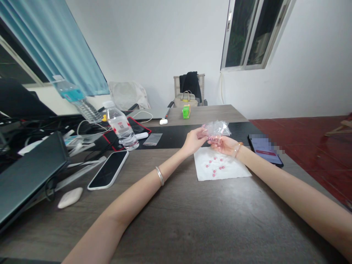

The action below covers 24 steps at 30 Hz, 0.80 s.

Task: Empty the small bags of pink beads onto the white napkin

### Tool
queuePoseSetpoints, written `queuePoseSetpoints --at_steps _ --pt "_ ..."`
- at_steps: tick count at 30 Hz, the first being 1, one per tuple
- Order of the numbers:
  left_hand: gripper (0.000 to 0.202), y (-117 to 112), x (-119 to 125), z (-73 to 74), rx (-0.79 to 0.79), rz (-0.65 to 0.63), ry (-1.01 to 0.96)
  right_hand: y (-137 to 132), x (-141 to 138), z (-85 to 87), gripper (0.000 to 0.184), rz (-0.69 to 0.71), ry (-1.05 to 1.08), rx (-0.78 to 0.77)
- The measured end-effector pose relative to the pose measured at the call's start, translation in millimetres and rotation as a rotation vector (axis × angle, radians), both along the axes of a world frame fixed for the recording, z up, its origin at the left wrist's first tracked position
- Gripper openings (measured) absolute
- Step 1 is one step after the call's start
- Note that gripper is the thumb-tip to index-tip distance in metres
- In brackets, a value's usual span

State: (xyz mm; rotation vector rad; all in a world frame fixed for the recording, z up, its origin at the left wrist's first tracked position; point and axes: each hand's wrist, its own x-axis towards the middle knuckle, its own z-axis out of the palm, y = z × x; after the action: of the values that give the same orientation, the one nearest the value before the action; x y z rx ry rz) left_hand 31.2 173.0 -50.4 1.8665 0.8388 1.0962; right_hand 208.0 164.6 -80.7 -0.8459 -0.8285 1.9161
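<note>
A crinkled clear plastic bag point(218, 128) is held up between both hands, above the far edge of a white paper sheet point(236, 169). My left hand point(194, 140) pinches the bag's left side with fingers closed. From below and the right, my right hand point(226, 146) has its fingers closed on the same bag. Reddish-pink spots show through the plastic near the fingertips; what they are I cannot make out. Several small pink round pieces point(214, 171) lie scattered on the sheet.
On the right lies a dark phone point(265, 150) with a lit screen. Leftward are a white-edged phone point(108, 170), a white mouse point(70, 198), a laptop point(33, 172), two water bottles point(121, 126) and a small flat clear bag point(153, 139). A green box point(186, 112) stands farther back.
</note>
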Motion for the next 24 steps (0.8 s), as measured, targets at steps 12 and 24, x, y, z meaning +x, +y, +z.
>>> queuePoseSetpoints --at_steps 12,24 --pt "0.027 -2.1 -0.6 -0.4 0.009 0.008 0.002 -3.9 1.9 5.5 0.018 0.052 0.045 0.021" --pt "0.032 -4.7 -0.6 -0.8 0.034 -0.029 0.055 -0.8 2.6 -1.0 0.016 0.043 0.040 0.015"
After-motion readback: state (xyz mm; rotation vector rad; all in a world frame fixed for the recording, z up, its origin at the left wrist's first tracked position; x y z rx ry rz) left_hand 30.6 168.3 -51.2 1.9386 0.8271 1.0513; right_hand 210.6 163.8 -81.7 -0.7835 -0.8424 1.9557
